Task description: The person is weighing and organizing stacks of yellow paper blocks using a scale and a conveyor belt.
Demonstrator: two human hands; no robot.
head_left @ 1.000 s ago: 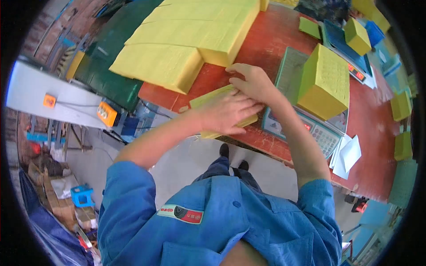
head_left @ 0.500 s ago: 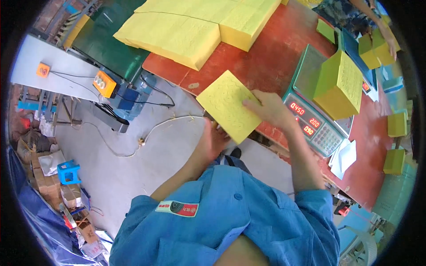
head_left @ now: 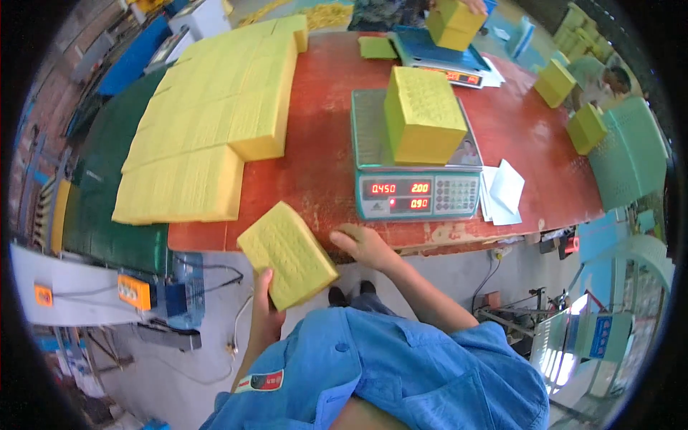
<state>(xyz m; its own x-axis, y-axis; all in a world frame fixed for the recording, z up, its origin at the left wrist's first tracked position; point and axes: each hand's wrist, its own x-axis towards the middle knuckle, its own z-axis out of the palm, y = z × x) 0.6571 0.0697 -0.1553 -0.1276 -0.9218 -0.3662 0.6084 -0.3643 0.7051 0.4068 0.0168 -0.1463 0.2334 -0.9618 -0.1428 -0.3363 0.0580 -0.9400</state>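
A block of stacked yellow paper [head_left: 287, 256] is tilted in front of me, off the table's near edge. My left hand [head_left: 266, 304] grips its lower left side, the thumb lying up along the face; the other fingers are hidden beneath. Just off the block's right side is my right hand [head_left: 364, 247], holding nothing, with its fingers a little apart. Beyond it stands a digital scale [head_left: 369, 197] with a lit red display. A second yellow paper block [head_left: 426, 118] rests upright on the scale's metal pan.
Rows of yellow paper blocks [head_left: 208, 107] cover the left of the red table [head_left: 315, 115]. White papers [head_left: 505, 190] lie right of the scale. Across the table, a co-worker's hand touches a block [head_left: 455, 25] on another scale [head_left: 437, 61]. Another person [head_left: 605, 82] is at far right.
My view has turned right, facing the table and scale. My right hand has come off the yellow paper block; my left now holds it, tilted so its thick side shows.
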